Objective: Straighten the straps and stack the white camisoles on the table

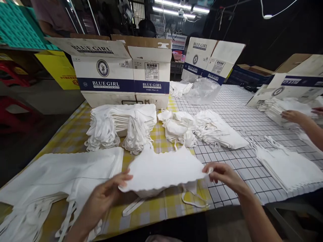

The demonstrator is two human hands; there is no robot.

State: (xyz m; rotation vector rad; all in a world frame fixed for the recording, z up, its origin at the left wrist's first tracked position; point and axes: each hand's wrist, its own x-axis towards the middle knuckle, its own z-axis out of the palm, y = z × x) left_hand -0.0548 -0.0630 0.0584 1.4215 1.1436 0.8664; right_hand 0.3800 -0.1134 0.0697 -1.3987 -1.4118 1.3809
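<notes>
A white strappy top (161, 169) lies flat on the yellow checked cloth at the table's near edge, its straps (191, 198) trailing toward me. My left hand (106, 193) pinches its left corner with closed fingers. My right hand (222, 174) pinches the right corner. A neat stack of folded white tops (121, 126) sits just behind, and a loose crumpled heap of tops (179, 127) lies beside it.
Open Blue Girl cartons (121, 72) stand at the back, another carton (212, 60) with a plastic bag (202, 90) to its right. Flat white garments (58, 178) lie at left, more garments (285, 164) at right. Another person's hands (295, 116) rest on a pile at far right.
</notes>
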